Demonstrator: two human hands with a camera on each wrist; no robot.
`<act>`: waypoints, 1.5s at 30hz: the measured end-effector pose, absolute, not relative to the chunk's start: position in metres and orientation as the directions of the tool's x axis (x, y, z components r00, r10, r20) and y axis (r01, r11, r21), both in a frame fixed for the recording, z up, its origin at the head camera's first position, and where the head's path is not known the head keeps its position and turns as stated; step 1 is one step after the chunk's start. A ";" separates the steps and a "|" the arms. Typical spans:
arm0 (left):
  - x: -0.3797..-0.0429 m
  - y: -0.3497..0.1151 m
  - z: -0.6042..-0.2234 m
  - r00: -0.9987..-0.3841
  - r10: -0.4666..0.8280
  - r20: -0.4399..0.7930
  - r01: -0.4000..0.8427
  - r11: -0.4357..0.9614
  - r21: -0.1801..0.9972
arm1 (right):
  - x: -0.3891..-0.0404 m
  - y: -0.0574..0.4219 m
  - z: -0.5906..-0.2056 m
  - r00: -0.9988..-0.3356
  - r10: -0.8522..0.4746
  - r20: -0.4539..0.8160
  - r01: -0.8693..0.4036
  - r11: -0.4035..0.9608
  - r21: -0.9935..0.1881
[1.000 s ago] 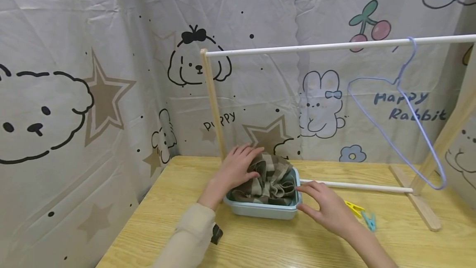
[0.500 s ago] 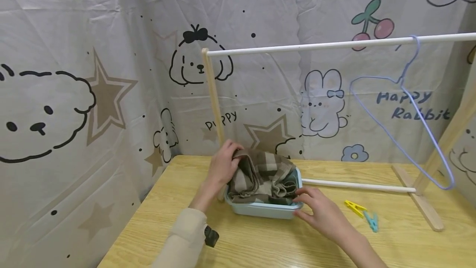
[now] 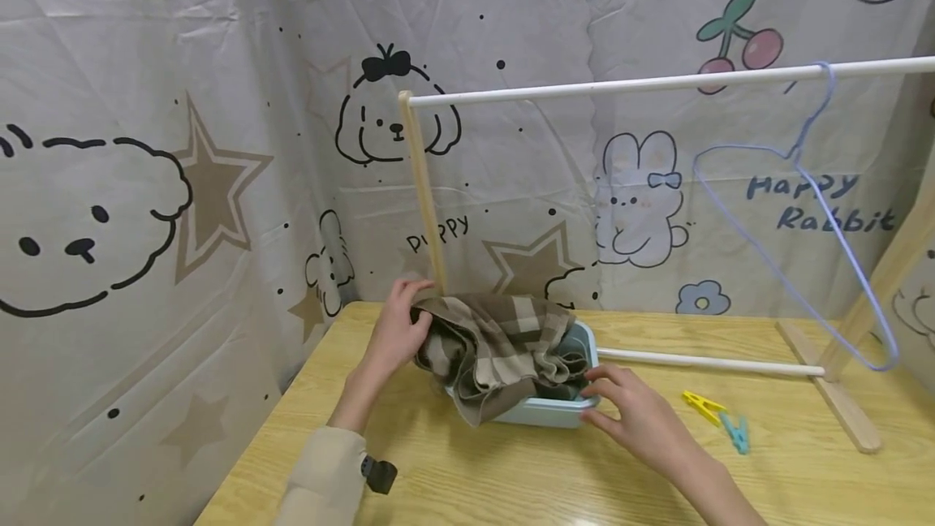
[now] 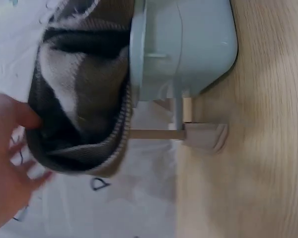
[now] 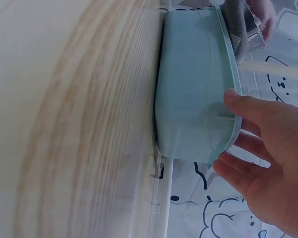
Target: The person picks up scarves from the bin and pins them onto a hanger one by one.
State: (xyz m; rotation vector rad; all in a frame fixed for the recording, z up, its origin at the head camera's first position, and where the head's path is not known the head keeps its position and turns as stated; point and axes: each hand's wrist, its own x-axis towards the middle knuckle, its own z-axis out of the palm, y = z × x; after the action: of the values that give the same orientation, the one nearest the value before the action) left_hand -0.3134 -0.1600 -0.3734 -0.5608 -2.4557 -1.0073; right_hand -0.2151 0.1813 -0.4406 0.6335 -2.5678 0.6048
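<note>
A brown and beige checked cloth [image 3: 511, 331] lies bunched in a light blue plastic bin [image 3: 544, 414]. Its left part is raised and spills over the bin's left and front rim. My left hand [image 3: 398, 327] pinches the cloth's edge at the upper left; in the left wrist view the thumb overlaps the edge of a hanging fold. At the bin's right end, my right hand [image 3: 635, 412] grips the rim. The right wrist view shows the thumb on the bin's front wall [image 5: 188, 74] and the fingers bent round the end.
Behind the bin stands a rack with a white top bar [image 3: 621, 86] and wooden posts. A lilac hanger [image 3: 796, 157] hangs from that bar at right. Yellow [image 3: 703, 407] and teal [image 3: 736, 433] clothespins lie right of my right hand. A printed curtain backs the wooden table [image 3: 467, 481].
My left hand, first spread over the cloth, has taken hold of its edge and drawn it left, out over the rim. The right hand has stayed at the bin's right end.
</note>
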 end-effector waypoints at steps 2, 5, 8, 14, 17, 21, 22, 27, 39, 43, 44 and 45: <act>-0.306 -0.156 -0.368 -0.686 0.343 0.641 0.677 0.623 0.391 | -0.215 0.182 -0.440 -0.801 -0.326 0.501 -0.516 0.802 -0.302; -0.296 -0.147 -0.364 -0.410 0.556 0.722 0.842 0.535 0.066 | -0.214 0.183 -0.440 -0.798 -0.328 0.506 -0.519 0.800 -0.300; -0.284 -0.136 -0.366 -0.271 0.714 0.645 0.881 0.455 -0.133 | -0.215 0.184 -0.441 -0.799 -0.328 0.503 -0.520 0.798 -0.305; -0.266 -0.128 -0.379 -0.377 0.826 0.419 0.854 0.485 -0.188 | -0.216 0.183 -0.443 -0.800 -0.329 0.501 -0.521 0.796 -0.308; -0.263 -0.129 -0.387 -0.428 0.831 0.356 0.823 0.521 -0.228 | -0.216 0.183 -0.444 -0.802 -0.327 0.499 -0.518 0.797 -0.310; -0.263 -0.129 -0.395 -0.454 0.829 0.327 0.786 0.545 -0.291 | -0.216 0.183 -0.444 -0.803 -0.322 0.502 -0.516 0.797 -0.313; -0.263 -0.129 -0.396 -0.457 0.828 0.326 0.781 0.549 -0.299 | -0.216 0.183 -0.444 -0.802 -0.323 0.503 -0.517 0.796 -0.313; -0.263 -0.129 -0.401 -0.479 0.810 0.340 0.769 0.573 -0.282 | -0.216 0.182 -0.444 -0.800 -0.320 0.507 -0.520 0.792 -0.320; -0.271 -0.132 -0.417 -0.572 0.570 0.590 0.744 0.664 0.080 | -0.215 0.184 -0.451 -0.811 -0.275 0.517 -0.523 0.736 -0.429; -0.276 -0.130 -0.423 -0.540 0.493 0.681 0.753 0.646 0.129 | -0.215 0.184 -0.450 -0.815 -0.257 0.519 -0.516 0.729 -0.450; -0.278 -0.129 -0.425 -0.521 0.485 0.702 0.760 0.639 0.123 | -0.215 0.184 -0.450 -0.815 -0.256 0.519 -0.515 0.730 -0.450; -0.279 -0.128 -0.426 -0.497 0.480 0.723 0.768 0.630 0.110 | -0.215 0.183 -0.450 -0.816 -0.255 0.519 -0.515 0.730 -0.450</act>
State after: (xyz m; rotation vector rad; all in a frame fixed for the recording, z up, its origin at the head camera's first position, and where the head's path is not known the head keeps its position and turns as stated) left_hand -0.2790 -0.1282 -0.4265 -0.9711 -2.1862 -0.5602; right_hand -0.2154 0.1833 -0.4501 0.5898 -2.5060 0.8304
